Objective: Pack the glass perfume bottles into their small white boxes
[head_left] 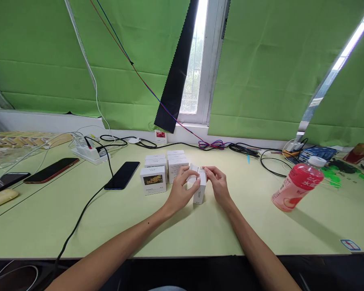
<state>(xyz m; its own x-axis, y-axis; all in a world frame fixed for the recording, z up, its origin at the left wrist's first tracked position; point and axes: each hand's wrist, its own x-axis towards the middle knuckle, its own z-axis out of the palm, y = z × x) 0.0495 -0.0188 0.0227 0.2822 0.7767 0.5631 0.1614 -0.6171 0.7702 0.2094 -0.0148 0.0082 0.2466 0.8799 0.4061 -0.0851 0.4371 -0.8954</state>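
Observation:
A small white cardboard box (199, 194) stands upright on the table in front of me, its top flap raised. My left hand (183, 184) grips the box's upper left part, thumb bent across its top edge. My right hand (218, 182) has its fingers closed at the upper right edge of the same box. The fingers partly cover the box's top, so its inside cannot be seen. Just left of my hands stand several similar white boxes in two rows; the front one (153, 190) carries a picture of something yellow on black.
A pink drink bottle (300, 184) stands to the right. On the left lie a dark phone (122, 175), a red-edged phone (51, 170) and a white power strip (89, 153). A black cable (85, 208) runs over the table's front edge (157, 257). More cables lie along the wall.

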